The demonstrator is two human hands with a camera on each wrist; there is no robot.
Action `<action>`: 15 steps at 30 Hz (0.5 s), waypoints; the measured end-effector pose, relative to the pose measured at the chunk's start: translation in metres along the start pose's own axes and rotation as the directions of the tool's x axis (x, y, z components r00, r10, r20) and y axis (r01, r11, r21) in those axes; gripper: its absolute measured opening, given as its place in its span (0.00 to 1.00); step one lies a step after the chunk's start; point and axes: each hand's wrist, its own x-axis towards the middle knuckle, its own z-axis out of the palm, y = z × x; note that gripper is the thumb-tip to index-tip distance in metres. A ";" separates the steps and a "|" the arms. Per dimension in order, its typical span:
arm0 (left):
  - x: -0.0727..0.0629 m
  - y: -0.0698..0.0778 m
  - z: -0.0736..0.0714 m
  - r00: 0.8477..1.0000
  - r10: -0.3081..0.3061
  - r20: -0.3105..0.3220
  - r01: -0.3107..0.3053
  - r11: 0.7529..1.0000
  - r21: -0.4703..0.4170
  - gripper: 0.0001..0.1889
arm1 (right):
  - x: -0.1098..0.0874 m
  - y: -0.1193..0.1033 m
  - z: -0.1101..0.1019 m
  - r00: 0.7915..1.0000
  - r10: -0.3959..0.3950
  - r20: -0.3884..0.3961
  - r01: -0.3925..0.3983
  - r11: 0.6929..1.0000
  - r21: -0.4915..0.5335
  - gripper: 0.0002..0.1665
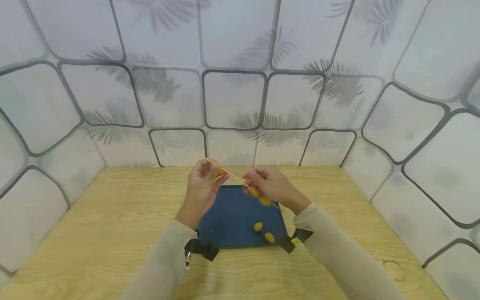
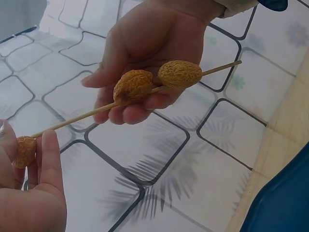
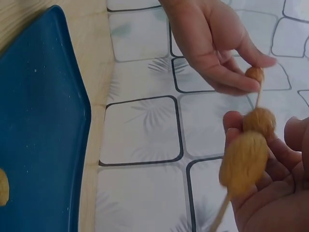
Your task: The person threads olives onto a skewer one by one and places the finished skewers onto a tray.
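A thin wooden skewer (image 2: 79, 117) slants between the two hands. Two wrinkled yellow-brown dried fruits (image 2: 180, 74) are threaded side by side on it, near the right hand. The left hand (image 1: 201, 187) pinches another such fruit (image 2: 25, 152) between thumb and fingers at the skewer's far end. The right hand (image 1: 273, 185) holds the skewer across its curled fingers, against the threaded fruits, with its thumb (image 2: 104, 77) standing off to the side. Both hands are raised above the far part of a blue tray (image 1: 236, 216).
Two loose fruits, one (image 1: 258, 226) behind the other (image 1: 269, 238), lie at the tray's near right. The tray rests on a light wooden table (image 1: 142, 216). Patterned wall panels (image 1: 232, 100) enclose the table at the back and sides. Black wrist mounts (image 1: 202, 250) sit on both forearms.
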 end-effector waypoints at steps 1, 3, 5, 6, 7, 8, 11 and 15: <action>0.000 0.001 -0.001 1.000 0.006 -0.004 -0.006 1.000 -0.006 0.20 | -0.001 0.002 -0.002 1.000 -0.001 -0.002 0.001 1.000 -0.014 0.22; 0.000 0.003 -0.002 1.000 0.018 -0.017 -0.018 1.000 -0.021 0.20 | -0.004 0.007 -0.007 1.000 -0.025 0.007 0.026 0.998 -0.049 0.23; 0.001 0.005 -0.004 0.999 0.025 -0.034 -0.026 0.999 -0.039 0.19 | -0.009 0.012 -0.012 0.999 -0.039 0.034 0.041 0.998 -0.045 0.25; 0.001 0.006 -0.005 0.999 0.031 -0.044 -0.033 0.998 -0.047 0.18 | -0.012 0.014 -0.015 0.998 -0.042 0.054 0.044 0.998 -0.040 0.26; 0.002 0.007 -0.006 0.998 0.039 -0.055 -0.042 0.997 -0.058 0.17 | -0.015 0.017 -0.017 0.996 -0.041 0.073 0.044 0.998 -0.035 0.27; 0.002 0.008 -0.007 0.997 0.044 -0.063 -0.049 0.996 -0.073 0.16 | -0.018 0.019 -0.019 0.995 -0.037 0.088 0.040 0.999 -0.035 0.28; 0.003 0.011 -0.011 0.994 0.064 -0.089 -0.072 0.994 -0.086 0.15 | -0.028 0.023 -0.025 0.994 0.002 0.106 0.002 0.999 -0.033 0.28; 0.003 0.013 -0.014 0.993 0.074 -0.092 -0.083 0.992 -0.095 0.15 | -0.035 0.028 -0.027 0.999 0.038 0.017 -0.037 0.998 -0.044 0.15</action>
